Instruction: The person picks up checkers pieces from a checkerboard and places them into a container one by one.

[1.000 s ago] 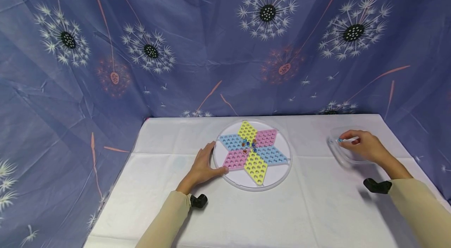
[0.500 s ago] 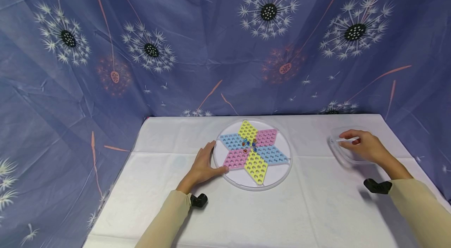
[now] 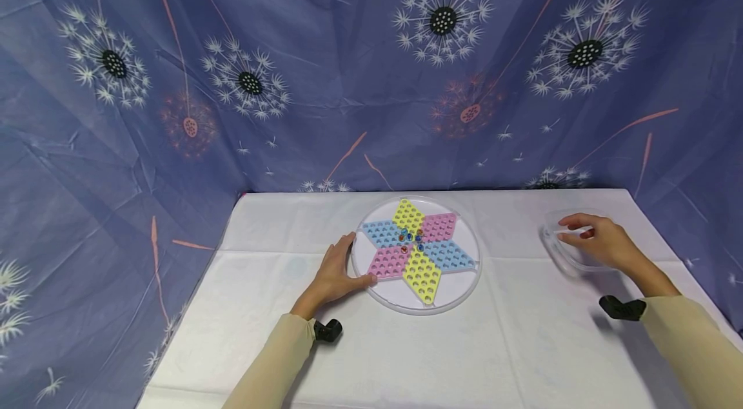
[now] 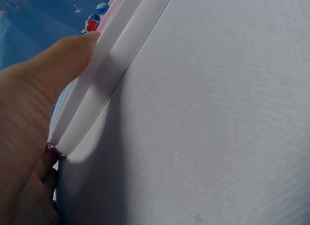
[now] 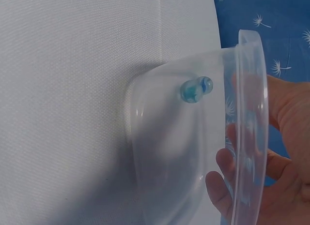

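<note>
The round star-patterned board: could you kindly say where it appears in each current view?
Head: the board lies below and right of centre, the left hand touching its edge.
Left wrist: its rim slants through the upper left.
Right wrist: not in it.
Shared landmark: the blue dandelion cloth, across the top in head, upper left in left wrist, right side in right wrist.

This is a curtained-off booth: dandelion-print cloth [image 3: 342, 28] hangs behind a white-covered table [image 3: 464, 357].

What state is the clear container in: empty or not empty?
Not empty: the right wrist view shows at least one bluish marble inside the clear container. Exact count: cannot tell.
</note>
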Available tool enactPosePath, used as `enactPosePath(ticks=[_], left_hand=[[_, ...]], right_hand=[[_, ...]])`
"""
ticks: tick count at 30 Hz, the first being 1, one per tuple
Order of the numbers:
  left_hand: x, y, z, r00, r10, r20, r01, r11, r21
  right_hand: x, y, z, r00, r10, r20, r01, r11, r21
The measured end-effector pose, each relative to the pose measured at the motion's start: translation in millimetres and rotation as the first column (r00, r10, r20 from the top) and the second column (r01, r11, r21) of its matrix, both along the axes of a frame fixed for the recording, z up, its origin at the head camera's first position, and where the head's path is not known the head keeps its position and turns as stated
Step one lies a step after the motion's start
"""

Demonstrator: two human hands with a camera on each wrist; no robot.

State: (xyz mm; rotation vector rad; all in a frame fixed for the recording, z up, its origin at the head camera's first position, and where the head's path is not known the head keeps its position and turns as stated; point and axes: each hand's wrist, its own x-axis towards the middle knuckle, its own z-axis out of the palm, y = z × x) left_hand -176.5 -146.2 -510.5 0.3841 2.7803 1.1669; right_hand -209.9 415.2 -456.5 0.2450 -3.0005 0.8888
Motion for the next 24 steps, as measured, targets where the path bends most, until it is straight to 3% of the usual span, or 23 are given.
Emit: enactPosePath(ticks=[12,24], left_hand=[[0.0,0,0.0,1.0,-0.003,-0.002,0.003,1.0,-0.001],[1.1,0,0.5,1.0,0.008,0.008,-0.008,1.0,-0.014]], right_hand=[[0.6,-3,8.4,1.0,0.029,-0.01,-0.029,1.0,0.009],[-2.3,-13,37.1,0.995,0.093,-0.04,-0.092,0.995,0.024]])
